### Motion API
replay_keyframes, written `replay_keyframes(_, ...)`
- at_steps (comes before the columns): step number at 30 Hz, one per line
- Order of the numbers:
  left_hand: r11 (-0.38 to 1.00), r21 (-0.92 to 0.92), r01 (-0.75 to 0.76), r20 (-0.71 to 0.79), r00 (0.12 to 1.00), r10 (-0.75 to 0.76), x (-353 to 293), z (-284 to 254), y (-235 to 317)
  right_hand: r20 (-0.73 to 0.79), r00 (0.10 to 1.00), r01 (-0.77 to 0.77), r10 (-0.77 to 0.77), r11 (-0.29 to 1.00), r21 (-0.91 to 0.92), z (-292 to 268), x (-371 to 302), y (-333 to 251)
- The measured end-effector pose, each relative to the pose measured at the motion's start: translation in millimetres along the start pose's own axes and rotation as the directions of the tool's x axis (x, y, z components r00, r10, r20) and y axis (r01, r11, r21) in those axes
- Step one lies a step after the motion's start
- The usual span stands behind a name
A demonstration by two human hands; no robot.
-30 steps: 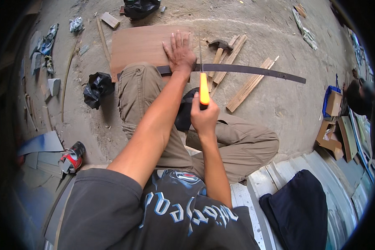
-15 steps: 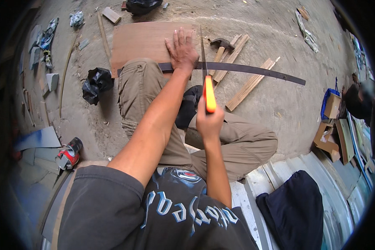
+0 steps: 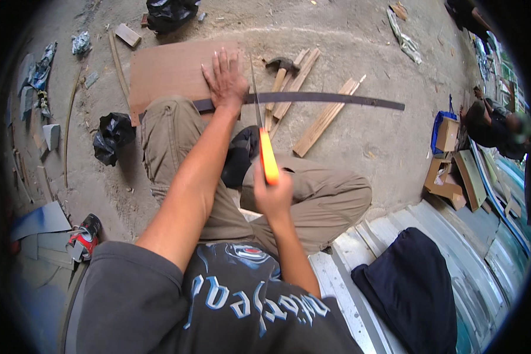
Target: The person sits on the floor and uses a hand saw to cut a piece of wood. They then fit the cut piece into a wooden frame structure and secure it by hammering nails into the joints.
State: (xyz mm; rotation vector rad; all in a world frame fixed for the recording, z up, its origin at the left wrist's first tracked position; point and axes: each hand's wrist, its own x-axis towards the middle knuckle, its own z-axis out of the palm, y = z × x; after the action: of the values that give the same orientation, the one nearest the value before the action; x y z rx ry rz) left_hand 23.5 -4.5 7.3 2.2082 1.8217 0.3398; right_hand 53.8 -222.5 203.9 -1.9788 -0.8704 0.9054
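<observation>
My left hand (image 3: 226, 87) lies flat with spread fingers on the right part of a thin brown wooden board (image 3: 165, 74). A long dark strip (image 3: 330, 98) passes by the wrist of that hand and reaches far to the right; my knee hides part of it. My right hand (image 3: 274, 193) is closed round the orange and yellow handle of a handsaw (image 3: 268, 156). Its narrow blade points away from me, close to the board's right edge, and crosses the dark strip. Whether the teeth touch the strip or the board I cannot tell.
Right of the saw lie a hammer (image 3: 282, 64) and several wooden sticks (image 3: 325, 119). A black plastic bag (image 3: 113, 137) sits left of my knee. Cardboard boxes (image 3: 444, 184) and another person (image 3: 492, 121) are at the far right. A dark cloth (image 3: 410, 289) lies beside me.
My right hand has drawn the saw back toward me, its handle now farther from the dark strip. The left hand stays on the board. The whole view has shifted.
</observation>
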Motion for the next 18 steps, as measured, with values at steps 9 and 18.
replay_keyframes(9, 0.999, -0.012, -0.046, 0.001, 0.999, 0.046, -8.5, 1.2, 15.1, -0.091, 0.996, -0.021, 0.022, 1.0, 0.008, 10.9, 30.1, 19.7)
replay_keyframes(18, 1.0, -0.012, -0.012, -0.01, 1.0, 0.012, -14.0, 2.1, -2.9, -0.069, 0.995, -0.071, 0.075, 0.996, 0.061, -33.0, -62.1, -11.8)
